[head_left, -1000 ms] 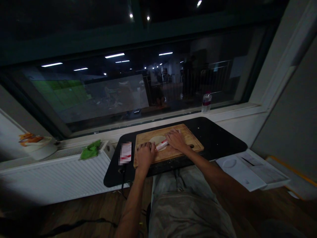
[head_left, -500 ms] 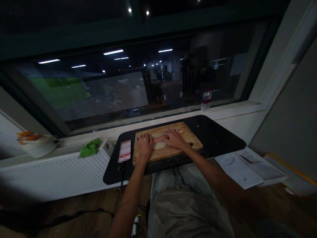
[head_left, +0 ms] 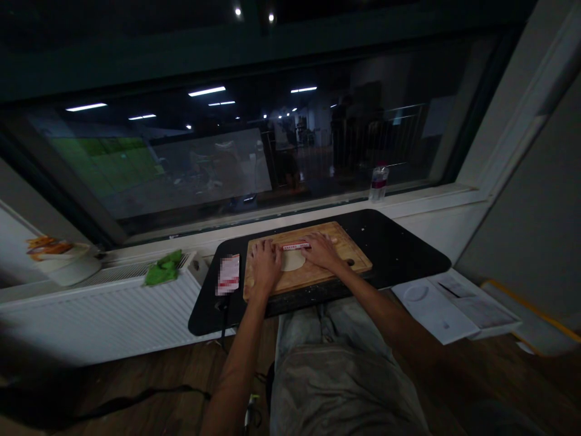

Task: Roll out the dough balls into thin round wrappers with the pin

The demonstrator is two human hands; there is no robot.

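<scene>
A thin rolling pin (head_left: 296, 246) with a red and white printed band lies crosswise over a flat, pale round of dough (head_left: 293, 261). The dough rests on a wooden cutting board (head_left: 304, 286). My left hand (head_left: 266, 261) is over the pin's left end, fingers bent down on it. Over the right part sits my right hand (head_left: 320, 249), its fingers curled across the pin, whose pale tip shows beyond them. Both palms hide much of the pin. Most of the dough shows between the hands, on the near side of the pin.
The board sits on a black table (head_left: 399, 260) below a window. Left of it lies a pixelated packet or phone-like item (head_left: 227, 274). A bottle (head_left: 378, 183) stands on the sill. A green cloth (head_left: 164, 268) lies on the radiator (head_left: 113, 324); a white box (head_left: 447, 306) is at right.
The rolling pin has rolled a little away from me, towards the dough's far edge, and its band now turns a white printed side up. Both hands moved with it; more dough shows.
</scene>
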